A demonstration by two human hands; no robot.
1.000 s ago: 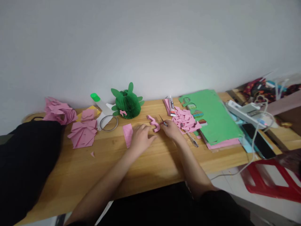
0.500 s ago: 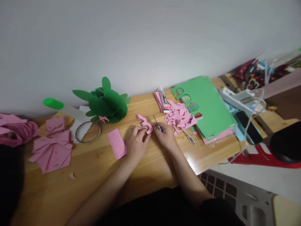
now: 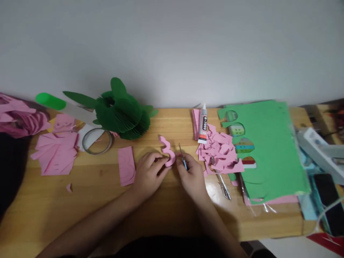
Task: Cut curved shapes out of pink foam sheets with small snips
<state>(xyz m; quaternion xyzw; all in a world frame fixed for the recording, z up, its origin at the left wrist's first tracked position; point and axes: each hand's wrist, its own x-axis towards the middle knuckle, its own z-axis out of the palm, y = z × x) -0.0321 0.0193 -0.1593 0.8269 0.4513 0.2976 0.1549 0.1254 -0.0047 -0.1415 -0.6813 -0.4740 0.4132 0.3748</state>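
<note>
Pink cutout point(image 3: 167, 154) stays pinched in the left hand point(image 3: 147, 175), right hand point(image 3: 191, 176) still gripping a thin blue-handled tool point(image 3: 183, 161).

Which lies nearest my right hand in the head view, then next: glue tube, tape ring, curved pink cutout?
1. curved pink cutout, pinched in the left hand, just left of the right hand and its thin tool.
2. glue tube, behind, toward the wall.
3. tape ring, far to the left.
</note>
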